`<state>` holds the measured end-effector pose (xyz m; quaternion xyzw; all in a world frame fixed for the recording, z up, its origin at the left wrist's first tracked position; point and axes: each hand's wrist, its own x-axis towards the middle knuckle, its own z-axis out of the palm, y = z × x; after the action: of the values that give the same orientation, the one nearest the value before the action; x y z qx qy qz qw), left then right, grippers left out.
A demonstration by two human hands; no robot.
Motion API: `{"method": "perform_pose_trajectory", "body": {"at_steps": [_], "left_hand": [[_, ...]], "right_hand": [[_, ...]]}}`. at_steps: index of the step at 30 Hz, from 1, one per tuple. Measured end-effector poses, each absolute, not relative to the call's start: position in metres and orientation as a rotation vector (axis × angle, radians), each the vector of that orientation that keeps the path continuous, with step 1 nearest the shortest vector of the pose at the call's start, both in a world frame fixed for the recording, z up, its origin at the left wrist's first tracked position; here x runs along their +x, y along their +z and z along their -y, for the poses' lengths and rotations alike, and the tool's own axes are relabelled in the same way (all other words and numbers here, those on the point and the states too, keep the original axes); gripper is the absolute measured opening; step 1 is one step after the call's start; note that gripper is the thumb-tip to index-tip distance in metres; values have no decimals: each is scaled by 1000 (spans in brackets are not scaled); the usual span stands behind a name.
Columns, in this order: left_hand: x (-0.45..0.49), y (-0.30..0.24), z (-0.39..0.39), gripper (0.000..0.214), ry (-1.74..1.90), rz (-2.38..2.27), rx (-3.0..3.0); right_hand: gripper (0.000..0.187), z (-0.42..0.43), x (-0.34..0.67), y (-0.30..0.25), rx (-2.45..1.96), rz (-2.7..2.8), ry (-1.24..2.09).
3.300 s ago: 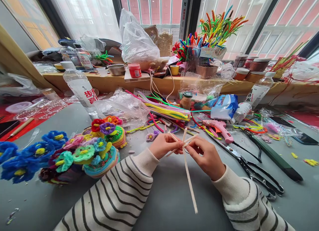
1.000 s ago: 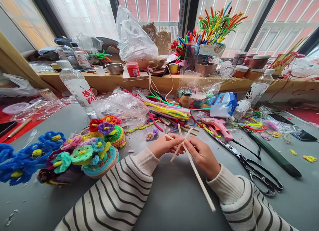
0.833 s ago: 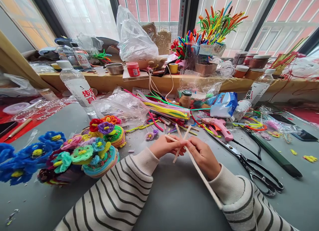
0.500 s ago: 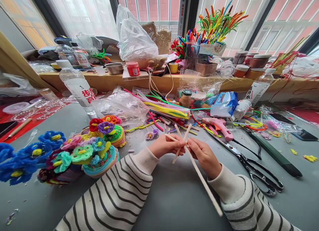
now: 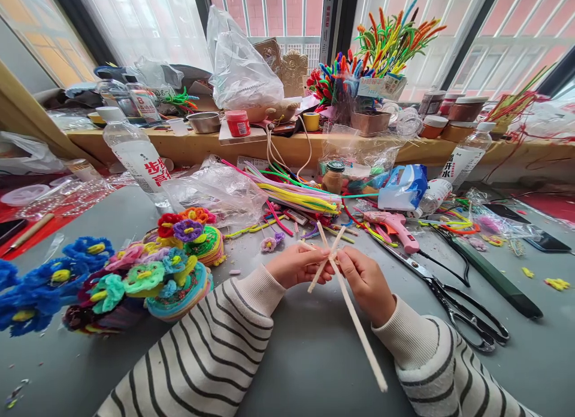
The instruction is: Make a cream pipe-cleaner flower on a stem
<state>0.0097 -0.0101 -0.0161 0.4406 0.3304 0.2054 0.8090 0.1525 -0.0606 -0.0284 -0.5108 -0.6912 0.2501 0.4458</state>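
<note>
Several cream-coloured pipe cleaners (image 5: 358,325) cross each other in a star shape in front of me, above the grey table. My left hand (image 5: 300,265) pinches them near the crossing from the left, its fingers closed. From the right, my right hand (image 5: 365,280) grips the same crossing between thumb and fingers. One long end hangs down toward me, and shorter ends stick out upward and to the lower left. Fingers partly hide how the strands join at the middle.
To the left stand fuzzy pipe-cleaner flowers (image 5: 146,276). Right of my hands lie black-handled scissors (image 5: 462,309), a pink glue gun (image 5: 395,226) and a dark green bar-shaped tool (image 5: 498,279). Behind are a bundle of coloured pipe cleaners (image 5: 305,198) and a clear bottle (image 5: 135,156).
The long pipe cleaner end has swung slightly left. My right thumb and fingers have shifted a little at the crossing, while both hands keep their hold.
</note>
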Motion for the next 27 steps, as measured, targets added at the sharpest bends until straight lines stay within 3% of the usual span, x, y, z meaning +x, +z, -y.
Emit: {"method": "perform_pose_trajectory", "body": {"at_steps": [6, 19, 27], "left_hand": [[9, -16, 10, 21, 427, -692, 924], [9, -13, 11, 20, 434, -685, 1000], [8, -15, 10, 19, 520, -658, 1052]], "right_hand": [[28, 61, 152, -29, -1219, 1654, 699], [32, 59, 154, -32, -1050, 1346, 1297], [25, 60, 148, -39, -1006, 1088, 1465]]}}
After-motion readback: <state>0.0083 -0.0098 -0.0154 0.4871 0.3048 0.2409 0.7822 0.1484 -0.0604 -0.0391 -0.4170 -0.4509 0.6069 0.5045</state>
